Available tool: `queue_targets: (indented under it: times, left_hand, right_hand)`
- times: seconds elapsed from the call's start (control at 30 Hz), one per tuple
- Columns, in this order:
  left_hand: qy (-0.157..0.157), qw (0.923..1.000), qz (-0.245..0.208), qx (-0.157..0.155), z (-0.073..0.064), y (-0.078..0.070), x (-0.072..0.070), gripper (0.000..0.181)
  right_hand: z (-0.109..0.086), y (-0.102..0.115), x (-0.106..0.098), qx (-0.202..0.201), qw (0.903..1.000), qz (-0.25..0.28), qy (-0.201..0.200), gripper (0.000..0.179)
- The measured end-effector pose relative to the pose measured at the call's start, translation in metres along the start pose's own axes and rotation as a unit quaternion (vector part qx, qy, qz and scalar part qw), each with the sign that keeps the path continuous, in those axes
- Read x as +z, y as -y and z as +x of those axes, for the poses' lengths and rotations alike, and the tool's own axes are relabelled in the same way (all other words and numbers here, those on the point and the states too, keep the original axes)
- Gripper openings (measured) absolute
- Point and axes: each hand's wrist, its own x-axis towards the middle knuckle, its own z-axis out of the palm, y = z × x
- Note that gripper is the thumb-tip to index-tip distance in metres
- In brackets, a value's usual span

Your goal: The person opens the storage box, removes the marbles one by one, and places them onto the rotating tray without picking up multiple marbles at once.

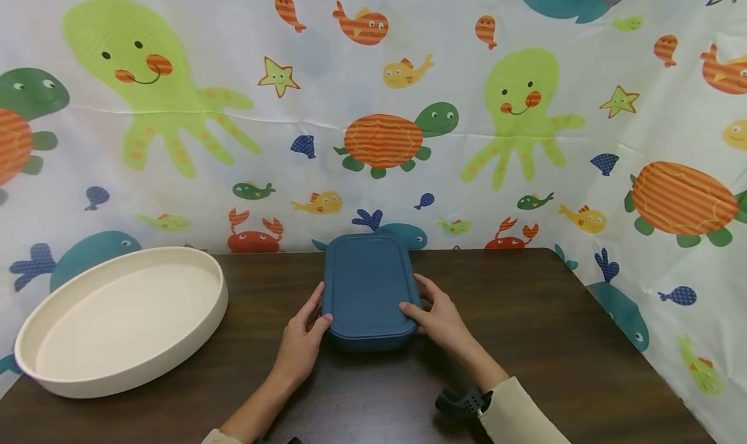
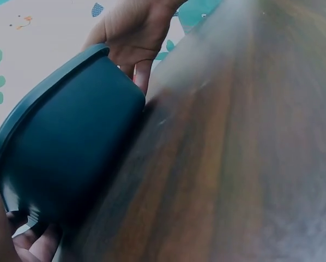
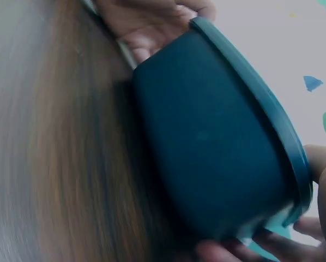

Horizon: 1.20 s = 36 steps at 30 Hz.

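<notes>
A blue rectangular food container with a lid (image 1: 371, 285) is held between both hands at the middle of the table. My left hand (image 1: 301, 340) grips its left side, thumb at the lid's near left corner and fingers along the wall. On the opposite side my right hand (image 1: 440, 314) grips it, with the thumb on the lid's edge and the fingers down the side. Both wrist views show the container's smooth near wall (image 2: 70, 136) and fingers curling low around its sides. Whether its base touches the table is hard to tell.
A large round cream tray (image 1: 122, 321) with a raised rim stands on the left of the dark wooden table (image 1: 525, 340). Behind hangs a white curtain (image 1: 327, 94) printed with sea animals. A black watch strap (image 1: 463, 403) circles the right wrist.
</notes>
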Motion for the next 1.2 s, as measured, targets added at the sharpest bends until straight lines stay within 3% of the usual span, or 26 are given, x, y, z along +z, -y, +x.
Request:
queue_targets:
  times: [0.1,0.2,0.4,0.57,0.73,0.93,1.03,1.2]
  left_hand:
    - [0.004,1.0,-0.001,0.007,0.0,-0.002,0.0,0.056]
    - [0.004,0.9999,-0.009,0.01,0.0,-0.005,0.002,0.056]
    - [-0.002,0.9997,-0.013,0.021,0.002,-0.005,0.001,0.055]
    - [0.004,0.9998,-0.005,0.016,0.004,-0.002,0.0,0.056]
    - [0.005,0.9999,-0.003,0.014,0.006,-0.001,0.001,0.056]
    - [0.019,0.9998,0.003,0.006,0.004,0.003,0.003,0.056]
    - [0.015,0.9999,0.006,0.006,0.005,0.003,0.001,0.057]
    - [0.008,0.9999,0.014,-0.004,0.005,0.002,-0.005,0.059]
  right_hand:
    - [-0.005,0.004,-0.006,-0.043,0.9907,-0.125,-0.03,0.074]
    - [-0.011,0.011,-0.012,-0.111,0.9608,-0.247,-0.058,0.075]
    - [-0.012,0.018,-0.001,-0.237,0.9107,-0.338,-0.011,0.076]
    - [-0.01,0.018,0.021,-0.267,0.8682,-0.418,0.009,0.086]
    - [-0.009,0.021,0.033,-0.277,0.8405,-0.466,-0.001,0.089]
    - [-0.009,0.017,0.038,-0.293,0.7972,-0.528,0.003,0.079]
    - [-0.008,0.017,0.04,-0.302,0.7871,-0.538,0.005,0.077]
    - [-0.005,0.023,0.042,-0.302,0.7855,-0.54,0.024,0.076]
